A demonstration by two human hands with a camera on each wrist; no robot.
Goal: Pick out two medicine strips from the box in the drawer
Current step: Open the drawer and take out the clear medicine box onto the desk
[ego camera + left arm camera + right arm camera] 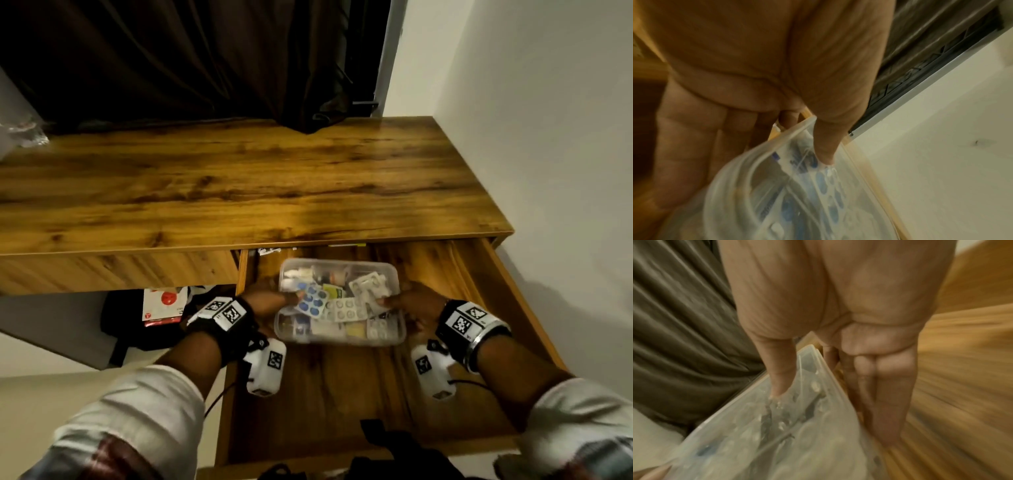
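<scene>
A clear plastic box (pixel 337 337) full of medicine strips sits toward the back of the open wooden drawer (pixel 329 394). On top lie a blue-blister strip (pixel 312 301), a white strip (pixel 346 310) and another white strip (pixel 370 283). My left hand (pixel 286 298) grips the box's left side, thumb (pixel 825 146) over the rim on the blue-blister strip (pixel 827 186), fingers down the outside. My right hand (pixel 392 303) grips the right side the same way, thumb (pixel 781 373) inside the box (pixel 818 443), fingers outside. Both wrist views are blurred.
The wooden desk top (pixel 239 185) overhangs the drawer's back. A dark curtain (pixel 205 61) hangs behind, a white wall stands at the right. A red-and-white packet (pixel 162 305) on a dark bag lies under the desk at the left. Dark items (pixel 394 442) fill the drawer's front.
</scene>
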